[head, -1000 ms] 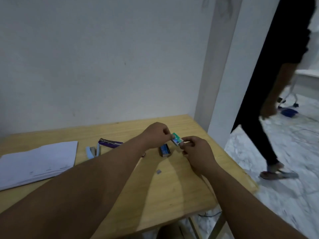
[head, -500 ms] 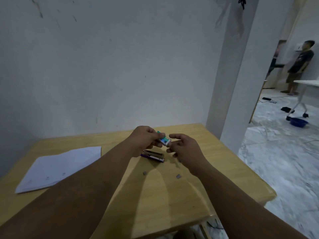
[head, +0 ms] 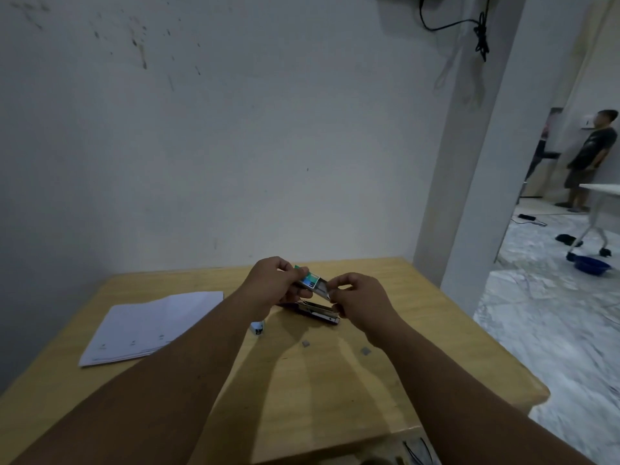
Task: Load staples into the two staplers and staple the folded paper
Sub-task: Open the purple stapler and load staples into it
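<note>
Staple box (head: 310, 281) pinched in left hand (head: 275, 283), tray end at 3 o'clock, right hand (head: 357, 298) fingertips closed on it, open stapler (head: 317, 312) just below on desk (head: 335, 380).

Both forearms are bare along their whole visible length, with no sleeve, cuff or glove on them. The left hand (head: 273, 283) and right hand (head: 360, 302) carry no ring, watch or band on their visible sides. Nothing worn shows.
</note>
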